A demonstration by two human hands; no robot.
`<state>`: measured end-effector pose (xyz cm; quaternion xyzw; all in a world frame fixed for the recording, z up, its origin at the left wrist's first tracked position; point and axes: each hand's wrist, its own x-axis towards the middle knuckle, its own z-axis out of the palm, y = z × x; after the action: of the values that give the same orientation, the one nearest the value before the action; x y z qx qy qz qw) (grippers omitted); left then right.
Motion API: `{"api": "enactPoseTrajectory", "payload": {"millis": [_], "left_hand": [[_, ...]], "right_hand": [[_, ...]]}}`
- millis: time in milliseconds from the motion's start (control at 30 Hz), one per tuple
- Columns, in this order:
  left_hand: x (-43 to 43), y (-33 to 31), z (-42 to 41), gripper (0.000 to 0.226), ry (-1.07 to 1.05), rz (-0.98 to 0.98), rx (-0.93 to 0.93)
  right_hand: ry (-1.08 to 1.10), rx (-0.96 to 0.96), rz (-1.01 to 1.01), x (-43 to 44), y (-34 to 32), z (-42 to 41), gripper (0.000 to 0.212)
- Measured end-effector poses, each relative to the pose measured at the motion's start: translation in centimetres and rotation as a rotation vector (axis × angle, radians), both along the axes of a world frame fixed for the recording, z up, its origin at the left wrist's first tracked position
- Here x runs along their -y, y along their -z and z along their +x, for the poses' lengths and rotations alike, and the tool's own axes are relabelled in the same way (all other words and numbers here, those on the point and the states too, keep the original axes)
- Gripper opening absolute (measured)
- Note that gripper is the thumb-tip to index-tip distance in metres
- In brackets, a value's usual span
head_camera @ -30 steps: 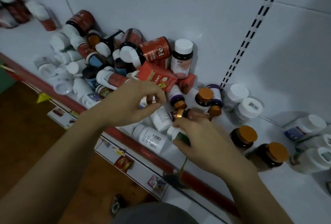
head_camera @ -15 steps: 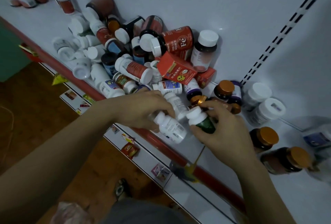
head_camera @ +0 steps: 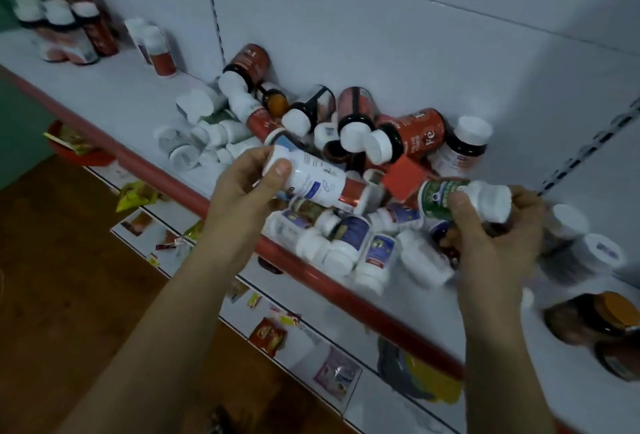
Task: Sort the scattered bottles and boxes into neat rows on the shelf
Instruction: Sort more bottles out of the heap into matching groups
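A jumbled pile of bottles (head_camera: 346,142) and a red box (head_camera: 403,179) lies on the white shelf (head_camera: 114,97) against the back wall. My left hand (head_camera: 246,187) grips a white bottle (head_camera: 311,179) with a red band, held on its side above the pile. My right hand (head_camera: 495,236) grips a green-labelled bottle with a white cap (head_camera: 464,198), also held sideways, over the pile's right part. Several small white and purple-labelled bottles (head_camera: 353,243) lie below both hands near the shelf's red front rail (head_camera: 311,270).
Upright bottles stand in a row at the far left (head_camera: 65,31), with two more (head_camera: 152,45) beside them. White-capped bottles (head_camera: 585,246) and brown orange-capped jars (head_camera: 595,319) stand at the right. A lower shelf (head_camera: 277,333) holds small packets; wooden floor lies below left.
Both hands have lifted their bottles up off the shelf and moved apart. The view has swung left, so the upright row at the far left now shows.
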<state>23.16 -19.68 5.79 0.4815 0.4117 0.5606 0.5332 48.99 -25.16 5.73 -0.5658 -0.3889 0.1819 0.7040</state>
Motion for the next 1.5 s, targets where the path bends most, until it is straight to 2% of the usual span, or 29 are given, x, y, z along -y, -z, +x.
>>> {"api": "enactPoseTrajectory", "payload": {"millis": [133, 233, 300, 433, 633, 767, 933, 1033, 1133, 1267, 1367, 1500], "left_hand": [[-2.3, -0.6, -10.0, 0.018, -0.128, -0.082, 0.211], [-3.6, -1.1, -17.7, 0.029, -0.240, -0.066, 0.286], [-4.2, -1.5, -22.5, 0.031, -0.309, -0.069, 0.305], [-6.0, -1.7, -29.7, 0.018, -0.391, -0.109, 0.320], [-9.2, -0.7, -36.8, 0.029, -0.479, -0.140, 0.354], [-11.2, -0.8, -38.9, 0.045, -0.460, -0.109, 0.448], [-11.7, -1.3, -38.4, 0.040, -0.238, -0.149, 0.474], [-10.6, -0.3, -35.7, 0.047, -0.048, -0.160, 0.465], [-8.5, 1.6, -30.5, 0.043, 0.122, -0.209, 0.533], [-5.6, 1.6, -21.7, 0.045, 0.394, -0.265, 0.660], [-4.3, 0.3, -14.8, 0.046, 0.597, -0.240, 0.643], [-2.1, -0.7, -5.2, 0.044, 0.766, -0.291, 0.650]], "right_hand": [[-0.058, -0.321, 0.080, -2.6, -0.6, -9.6, 0.030], [-0.137, -0.430, 0.092, -5.3, -1.0, -17.4, 0.031], [-0.227, -0.426, 0.066, -7.5, -1.5, -22.6, 0.025], [-0.402, -0.466, 0.010, -12.0, -1.7, -31.4, 0.023], [-0.602, -0.515, -0.067, -18.4, -1.3, -40.7, 0.021], [-0.596, -0.343, -0.046, -21.6, -1.5, -43.3, 0.018], [-0.418, -0.226, 0.004, -20.8, -2.0, -40.9, 0.007], [-0.387, -0.112, -0.020, -17.1, -1.0, -37.3, 0.019], [-0.266, 0.008, -0.106, -11.3, 0.3, -32.7, 0.026], [-0.046, -0.012, -0.124, -3.6, 0.2, -26.3, 0.033], [0.154, -0.027, -0.101, 1.8, -0.5, -20.4, 0.027], [0.478, -0.125, -0.040, 8.3, -0.9, -12.3, 0.022]]}}
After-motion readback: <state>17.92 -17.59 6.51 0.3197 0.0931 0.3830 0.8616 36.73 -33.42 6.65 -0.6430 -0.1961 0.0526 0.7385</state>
